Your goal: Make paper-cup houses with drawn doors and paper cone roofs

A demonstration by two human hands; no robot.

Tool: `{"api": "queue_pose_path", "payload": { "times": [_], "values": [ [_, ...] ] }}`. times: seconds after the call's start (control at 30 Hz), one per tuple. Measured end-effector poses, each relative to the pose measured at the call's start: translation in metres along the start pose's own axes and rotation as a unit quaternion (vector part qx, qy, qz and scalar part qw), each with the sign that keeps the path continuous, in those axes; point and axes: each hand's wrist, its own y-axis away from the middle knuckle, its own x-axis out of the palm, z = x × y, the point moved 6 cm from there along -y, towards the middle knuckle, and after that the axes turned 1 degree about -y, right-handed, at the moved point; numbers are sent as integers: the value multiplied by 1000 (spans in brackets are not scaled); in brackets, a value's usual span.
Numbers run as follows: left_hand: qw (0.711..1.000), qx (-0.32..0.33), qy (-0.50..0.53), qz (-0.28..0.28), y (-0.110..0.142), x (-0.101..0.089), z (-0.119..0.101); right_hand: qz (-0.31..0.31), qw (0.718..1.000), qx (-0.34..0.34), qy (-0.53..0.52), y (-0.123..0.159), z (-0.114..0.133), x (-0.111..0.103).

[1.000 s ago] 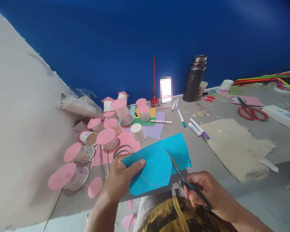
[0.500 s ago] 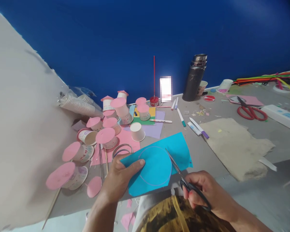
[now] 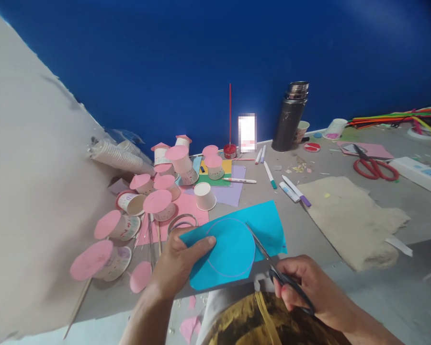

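Note:
My left hand [image 3: 177, 263] pinches the left edge of a light blue sheet of paper [image 3: 233, 242], thumb on top, holding it above the table's near edge. A circle is drawn on the sheet. My right hand [image 3: 305, 287] grips black-handled scissors [image 3: 273, 266]. Their blades lie across the right side of the drawn circle, in a cut that runs up along its outline.
Several paper cups with pink paper discs [image 3: 160, 203] crowd the left of the grey table [image 3: 309, 225], beside a stack of cups [image 3: 117, 158]. Markers [image 3: 290, 189], a beige cloth [image 3: 352, 218], red scissors [image 3: 373, 167], a dark flask [image 3: 290, 117] and pipe cleaners [image 3: 398, 117] lie farther back.
The scissor blades have crept slightly farther along the circle's right side. Both hands and the sheet stay almost where they were.

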Motion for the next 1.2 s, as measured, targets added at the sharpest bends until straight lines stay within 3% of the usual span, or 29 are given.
{"api": "queue_pose_path", "payload": {
  "times": [0.27,0.7,1.2],
  "values": [
    [1000,2,-13,-14,2,-1,-3,0,999,18,-34,1,4,3],
    [993,-17,-24,113,-6,2,2,20,1000,12,-17,3,6,4],
    [990,-35,-22,135,-9,6,-3,26,999,-10,-28,4,0,1]
  ]
}}
